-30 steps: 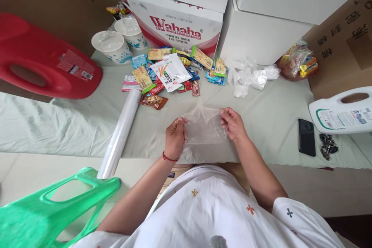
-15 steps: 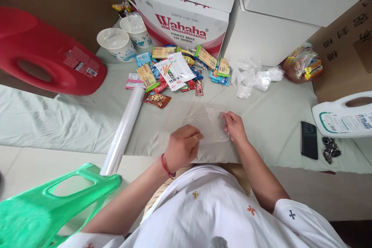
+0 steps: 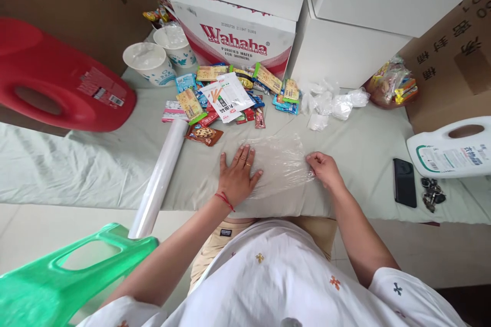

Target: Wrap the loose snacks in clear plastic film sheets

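Left grip [image 3: 238, 178] flattened, film [image 3: 283, 163] beneath (right grip [image 3: 325, 168] pinching)

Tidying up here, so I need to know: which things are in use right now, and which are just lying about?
In use: clear plastic sheet, left hand flat on it, right hand pinching its edge.
Lying about: film roll, snack packets, paper cups, red jug, white jug, phone, keys.
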The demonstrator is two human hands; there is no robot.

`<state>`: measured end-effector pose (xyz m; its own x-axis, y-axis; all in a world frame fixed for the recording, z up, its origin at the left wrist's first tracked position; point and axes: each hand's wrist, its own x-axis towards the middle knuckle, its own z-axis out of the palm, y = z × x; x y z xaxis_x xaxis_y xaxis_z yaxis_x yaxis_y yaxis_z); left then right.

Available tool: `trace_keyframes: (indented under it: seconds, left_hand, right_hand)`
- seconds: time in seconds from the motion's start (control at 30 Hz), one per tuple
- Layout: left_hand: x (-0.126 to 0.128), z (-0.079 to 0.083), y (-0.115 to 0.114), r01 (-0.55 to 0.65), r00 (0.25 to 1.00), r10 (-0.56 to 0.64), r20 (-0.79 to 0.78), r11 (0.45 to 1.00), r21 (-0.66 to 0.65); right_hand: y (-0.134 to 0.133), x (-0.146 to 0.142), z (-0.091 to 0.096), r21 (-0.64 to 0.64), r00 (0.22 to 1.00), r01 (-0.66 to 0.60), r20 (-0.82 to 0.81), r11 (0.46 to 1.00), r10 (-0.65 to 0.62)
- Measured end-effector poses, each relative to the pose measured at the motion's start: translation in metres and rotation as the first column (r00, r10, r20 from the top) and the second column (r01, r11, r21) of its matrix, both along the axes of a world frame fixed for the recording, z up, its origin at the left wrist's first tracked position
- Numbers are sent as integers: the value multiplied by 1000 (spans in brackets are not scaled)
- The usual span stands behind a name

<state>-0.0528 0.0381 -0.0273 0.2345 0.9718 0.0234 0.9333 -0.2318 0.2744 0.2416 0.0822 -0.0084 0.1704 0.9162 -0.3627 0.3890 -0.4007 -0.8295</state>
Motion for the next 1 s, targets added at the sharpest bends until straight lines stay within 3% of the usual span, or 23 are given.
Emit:
trace_keyframes:
  seconds: [0.1, 0.17, 0.2, 0.3, 0.37, 0.47, 0.57, 0.63, 0.77, 0.97, 1.0]
  left_hand:
    - [-3, 0, -3, 1, 1000, -1, -5, 1000, -19]
    - [-3, 0, -3, 11, 1000, -11, -3, 1000, -28]
    - [-4, 0, -2, 13, 1000, -13, -2, 1000, -29]
    - [-4, -1, -2, 10, 1000, -10, -4, 1000, -29]
    - [-4, -1, -2, 10, 1000, -10, -14, 999, -34]
    - [-4, 0, -2, 7, 1000, -8, -26, 999, -41]
    - [-5, 0, -3, 1, 1000, -1, -17, 999, -43]
    - [-5, 0, -3, 2, 1000, -2, -1, 999, -43]
    - [-6, 0, -3, 12, 999, -11, 32, 999, -40]
    - [-6, -1, -3, 4, 999, -3, 33, 999, -39]
    - [-6, -1, -3, 6, 999, -5, 34, 999, -39]
  right_hand:
    - [22, 8, 15, 246, 941, -1, 327, 969, -82]
    - [41, -8, 32, 384, 889, -109, 450, 917, -83]
    - [52, -24, 42, 406, 881, -202, 472, 891, -15]
    - [92, -96, 64, 360, 822, -505, 477, 785, 310]
    - [125, -152, 69, 336, 768, -565, 546, 753, 333]
    - [176, -219, 62, 256, 720, -557, 624, 790, 305]
    - [219, -245, 48, 156, 685, -588, 619, 794, 385]
    - [236, -242, 42, 193, 704, -601, 588, 776, 399]
    - [237, -231, 41, 276, 733, -579, 588, 767, 342]
    - [214, -257, 21, 228, 762, -502, 573, 834, 302]
    - [215, -258, 17, 237, 768, -510, 558, 827, 314]
